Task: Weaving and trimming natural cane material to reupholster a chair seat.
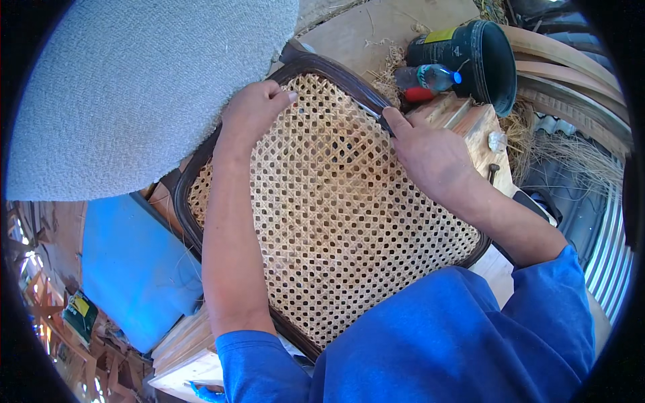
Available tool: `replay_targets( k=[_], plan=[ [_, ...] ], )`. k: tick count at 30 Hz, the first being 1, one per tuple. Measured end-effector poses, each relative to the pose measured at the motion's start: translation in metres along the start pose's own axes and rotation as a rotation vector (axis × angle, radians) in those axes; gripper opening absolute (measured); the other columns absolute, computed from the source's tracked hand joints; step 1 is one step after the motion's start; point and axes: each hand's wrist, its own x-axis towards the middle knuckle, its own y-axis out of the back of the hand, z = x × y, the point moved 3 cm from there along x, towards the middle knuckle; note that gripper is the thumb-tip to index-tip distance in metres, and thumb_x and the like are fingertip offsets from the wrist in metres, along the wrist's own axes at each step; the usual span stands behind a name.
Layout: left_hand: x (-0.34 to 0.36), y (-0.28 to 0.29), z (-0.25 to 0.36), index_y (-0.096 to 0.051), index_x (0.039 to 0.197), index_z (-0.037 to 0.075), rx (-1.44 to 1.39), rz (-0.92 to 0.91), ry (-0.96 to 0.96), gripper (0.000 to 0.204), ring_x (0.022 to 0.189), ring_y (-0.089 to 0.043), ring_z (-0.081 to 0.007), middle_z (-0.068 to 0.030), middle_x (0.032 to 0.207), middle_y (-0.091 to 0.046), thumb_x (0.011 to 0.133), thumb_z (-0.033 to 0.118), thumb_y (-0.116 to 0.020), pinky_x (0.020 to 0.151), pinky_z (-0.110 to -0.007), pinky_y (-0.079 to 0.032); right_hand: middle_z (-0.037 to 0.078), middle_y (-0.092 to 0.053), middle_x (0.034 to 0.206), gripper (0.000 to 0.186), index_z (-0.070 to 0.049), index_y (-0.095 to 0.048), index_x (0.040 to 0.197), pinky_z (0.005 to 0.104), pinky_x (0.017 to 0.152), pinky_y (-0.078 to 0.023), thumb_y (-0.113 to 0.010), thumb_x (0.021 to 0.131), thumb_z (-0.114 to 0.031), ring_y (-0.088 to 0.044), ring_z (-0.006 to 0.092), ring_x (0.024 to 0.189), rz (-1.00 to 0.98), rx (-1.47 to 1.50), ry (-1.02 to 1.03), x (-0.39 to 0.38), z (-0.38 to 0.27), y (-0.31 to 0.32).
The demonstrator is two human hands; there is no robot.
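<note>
A woven cane panel with square holes lies in a dark wooden frame in front of me, tilted diagonally. My left hand is at its upper left edge, fingers curled and thumb on the weave; what is under the fingertips is hidden. My right hand is closed on a tool with a dark handle and thin metal blade, which lies along the inner edge of the frame's upper right side, where the weave meets the wood.
A grey textured cushion fills the upper left, above a blue panel. At upper right are a dark bucket, a plastic bottle, wood blocks, a bolt, curved wooden strips and loose fibres.
</note>
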Motion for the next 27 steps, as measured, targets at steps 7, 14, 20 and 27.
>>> replay_targets(
  k=[7,14,20,27],
  plan=[
    [0.004,-0.003,-0.009,-0.068,0.082,0.008,0.037,-0.015,-0.013,0.033,0.064,-0.059,-0.0203,-0.0077,0.069,-0.063,0.081,0.04,-0.064,0.068,-0.036,-0.046,0.017,-0.061,0.091,0.04,-0.009,-0.041,0.13,0.0469,0.062,-0.052,-0.047,0.093,-0.022,-0.064,0.0364,0.077,-0.044,-0.006,0.01,0.005,-0.001,-0.002],
    [0.003,0.009,-0.006,-0.067,0.085,0.005,-0.02,-0.067,0.032,0.035,0.071,-0.063,-0.0239,-0.0103,0.073,-0.065,0.081,0.04,-0.066,0.072,-0.038,-0.048,0.02,-0.061,0.092,0.037,-0.008,-0.043,0.126,0.0469,0.068,-0.05,-0.05,0.092,-0.018,-0.063,0.0374,0.081,-0.025,0.105,0.095,0.002,0.008,0.01],
    [-0.041,0.0,0.006,-0.062,0.105,0.002,0.486,0.749,-0.503,0.04,0.088,-0.062,-0.0301,-0.015,0.098,-0.065,0.087,0.038,-0.06,0.079,-0.041,-0.049,0.021,-0.062,0.095,0.033,-0.006,-0.049,0.121,0.043,0.073,-0.049,-0.055,0.09,-0.017,-0.062,0.0374,0.085,0.208,0.424,0.06,-0.012,0.013,0.004],
    [-0.132,-0.043,0.043,-0.062,0.099,0.003,-0.702,0.062,0.046,0.045,0.085,-0.059,-0.0219,-0.0114,0.088,-0.061,0.098,0.043,-0.042,0.079,-0.039,-0.049,0.019,-0.061,0.1,0.046,-0.007,-0.042,0.13,0.0463,0.08,-0.051,-0.056,0.088,-0.021,-0.062,0.0382,0.092,-0.078,0.785,0.176,-0.018,-0.057,-0.015]
  ],
)
